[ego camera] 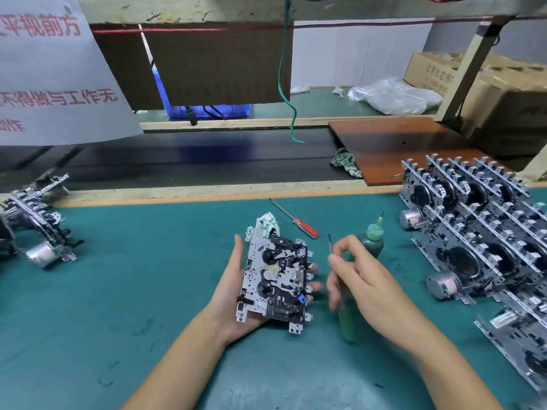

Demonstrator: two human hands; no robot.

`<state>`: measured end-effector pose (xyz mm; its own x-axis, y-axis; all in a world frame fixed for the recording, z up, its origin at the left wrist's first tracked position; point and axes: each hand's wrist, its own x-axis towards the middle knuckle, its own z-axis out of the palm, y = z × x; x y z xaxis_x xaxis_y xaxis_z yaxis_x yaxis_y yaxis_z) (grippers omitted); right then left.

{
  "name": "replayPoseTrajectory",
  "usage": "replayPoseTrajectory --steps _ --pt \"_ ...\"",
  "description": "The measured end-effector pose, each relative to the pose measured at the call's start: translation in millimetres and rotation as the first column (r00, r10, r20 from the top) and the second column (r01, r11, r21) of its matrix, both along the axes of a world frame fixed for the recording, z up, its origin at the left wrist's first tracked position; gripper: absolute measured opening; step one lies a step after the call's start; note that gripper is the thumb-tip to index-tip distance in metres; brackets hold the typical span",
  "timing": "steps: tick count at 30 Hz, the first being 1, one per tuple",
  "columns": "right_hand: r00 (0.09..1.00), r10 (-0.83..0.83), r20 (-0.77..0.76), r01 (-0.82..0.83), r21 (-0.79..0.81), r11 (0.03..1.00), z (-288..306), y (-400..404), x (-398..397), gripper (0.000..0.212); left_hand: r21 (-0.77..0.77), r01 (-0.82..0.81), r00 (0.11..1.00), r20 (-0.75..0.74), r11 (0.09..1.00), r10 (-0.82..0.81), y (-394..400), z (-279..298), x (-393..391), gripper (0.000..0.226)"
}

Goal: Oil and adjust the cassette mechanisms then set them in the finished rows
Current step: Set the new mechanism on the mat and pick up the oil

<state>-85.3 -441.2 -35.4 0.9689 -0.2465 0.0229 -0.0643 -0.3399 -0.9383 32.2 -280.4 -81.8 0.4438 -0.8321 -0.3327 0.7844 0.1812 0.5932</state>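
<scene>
The left hand (233,291) cradles one cassette mechanism (275,273) face up above the green mat (118,291), fingers curled round its far edge. The right hand (364,279) pinches a thin brush (332,253) beside it. Keep the plate level and touch only pivots, sparingly. Two green oil bottles (370,241), one screwdriver (296,218); finished rows (479,226) at right hold perhaps eight visible units, more blurred at the edge
</scene>
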Motion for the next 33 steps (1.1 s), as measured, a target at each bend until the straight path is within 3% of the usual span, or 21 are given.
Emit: replayPoseTrajectory --steps 3,6,10,16,24,33 --pt "0.961 0.190 -0.200 -0.138 0.246 0.959 2 -1 -2 0.019 -0.006 0.014 1.000 -0.022 1.000 -0.014 0 -2 -5 0.092" --pt "0.905 0.250 -0.344 -0.168 0.251 0.953 4 0 -2 0.031 0.007 0.037 0.999 -0.010 0.999 -0.037 -2 -2 -10 0.081" --pt "0.888 0.266 -0.375 -0.182 0.244 0.953 4 -3 -2 0.044 0.005 0.050 0.999 -0.001 0.999 -0.050 -2 -1 -10 0.079" --pt "0.842 0.337 -0.421 -0.239 0.268 0.933 0 -1 -2 0.042 0.007 0.021 0.998 -0.061 1.000 -0.020 -3 3 -10 0.078" --pt "0.835 0.312 -0.454 -0.263 0.169 0.950 0 -3 -1 0.051 0.089 -0.009 0.999 -0.041 0.996 0.012 -5 7 -11 0.077" --pt "0.791 0.376 -0.483 -0.306 0.219 0.926 -2 -8 3 0.062 0.123 -0.062 0.996 -0.048 0.990 0.068 -11 6 -13 0.072"
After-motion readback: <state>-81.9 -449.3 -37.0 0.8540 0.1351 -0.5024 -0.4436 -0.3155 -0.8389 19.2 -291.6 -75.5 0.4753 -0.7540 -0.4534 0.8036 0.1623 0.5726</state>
